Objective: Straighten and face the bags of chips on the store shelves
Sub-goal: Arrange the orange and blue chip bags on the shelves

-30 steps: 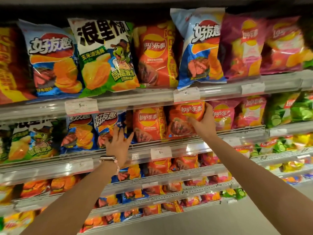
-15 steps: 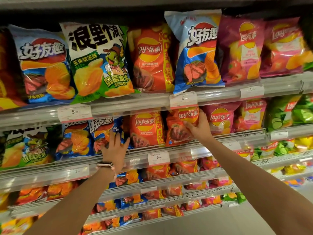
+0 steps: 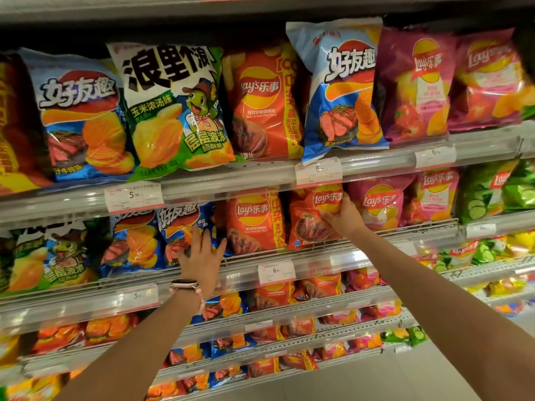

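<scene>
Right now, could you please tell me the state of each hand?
Left hand: open, fingers spread against the blue chip bag.
Right hand: gripping the orange Lay's bag.

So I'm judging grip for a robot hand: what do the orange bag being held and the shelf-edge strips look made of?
Orange bag: glossy plastic film, likely; it shows glare and creases where the right hand grips it. Shelf-edge strip: clear, shiny hard plastic, seemingly, with light streaks and price tags behind it.

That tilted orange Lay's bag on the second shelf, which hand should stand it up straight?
The right hand, probably. It already grips the tilted orange Lay's bag by its right edge. The left hand lies flat on a blue bag farther left.
</scene>
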